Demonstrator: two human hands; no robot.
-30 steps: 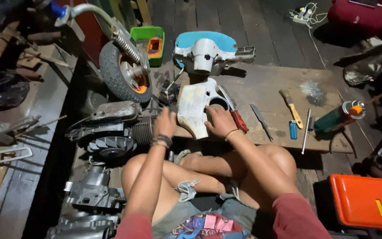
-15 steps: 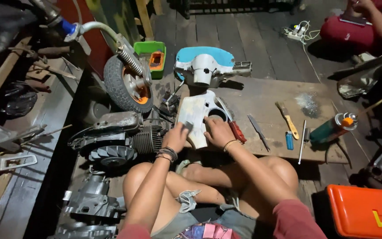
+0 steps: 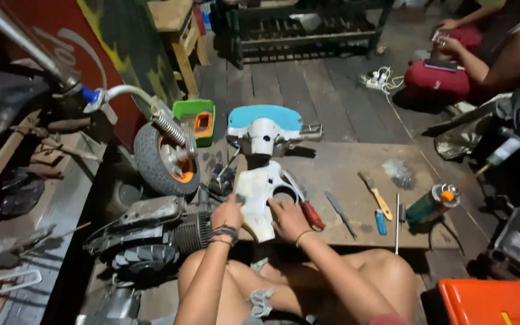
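Both hands rest on one white scooter body panel lying at the near left corner of the low wooden board. The left hand has its fingers curled over the panel's left edge; the right hand presses flat on it, fingers spread narrow. The panel looks bare and unmounted, so the work seems at an early stage. Beside it lie one red-handled screwdriver, one file, one yellow-handled brush and one green spray can.
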